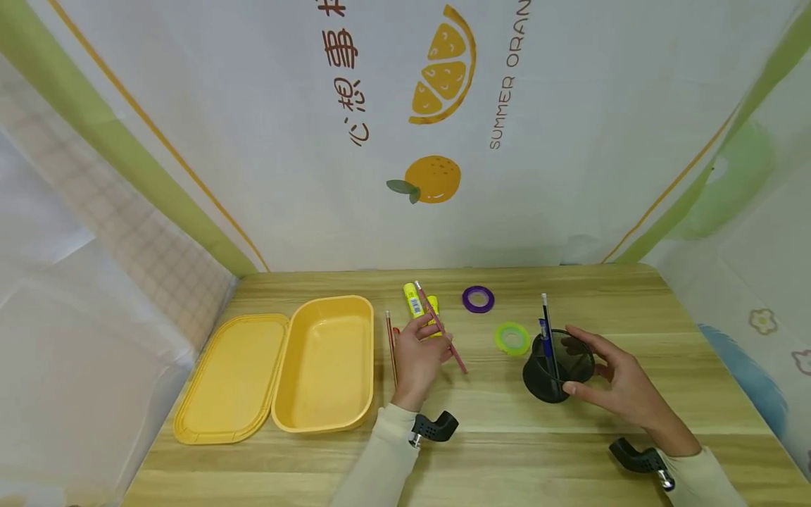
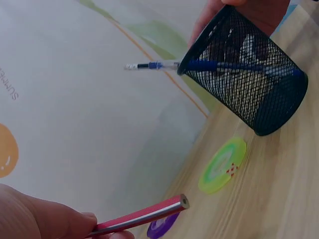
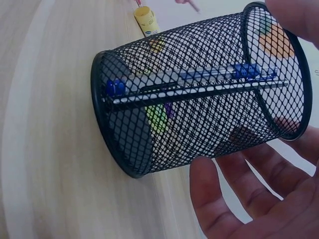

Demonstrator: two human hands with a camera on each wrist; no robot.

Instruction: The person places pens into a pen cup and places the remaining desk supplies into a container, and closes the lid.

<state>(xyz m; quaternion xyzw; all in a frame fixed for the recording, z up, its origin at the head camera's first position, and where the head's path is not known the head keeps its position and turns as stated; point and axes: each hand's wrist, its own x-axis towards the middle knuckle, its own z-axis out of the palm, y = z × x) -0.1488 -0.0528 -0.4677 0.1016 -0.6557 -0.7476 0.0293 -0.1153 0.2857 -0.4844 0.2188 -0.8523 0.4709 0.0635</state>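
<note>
Between thumb and fingers, my left hand point(image 1: 418, 358) pinches a pink-red striped pencil point(image 1: 459, 360). In the left wrist view, the flat, unsharpened end of that pencil point(image 2: 154, 211) points towards the cup. My right hand point(image 1: 617, 384) holds the rim of a black mesh pen cup point(image 1: 543, 384), thumb in front and fingers round the far side. Inside the cup stand a clear pen with blue parts point(image 3: 199, 75) and a dark pencil with a white tip point(image 1: 545, 304). Yellow glue sticks point(image 1: 413, 298) lie beyond the left hand, partly hidden by it.
Left of the hands is a yellow plastic box point(image 1: 323, 426) with its yellow lid point(image 1: 231, 380) beside it. Another red pencil point(image 1: 391, 338) lies by the box. A purple tape roll point(image 1: 466, 301) and a green tape roll point(image 1: 500, 341) lie between the hands.
</note>
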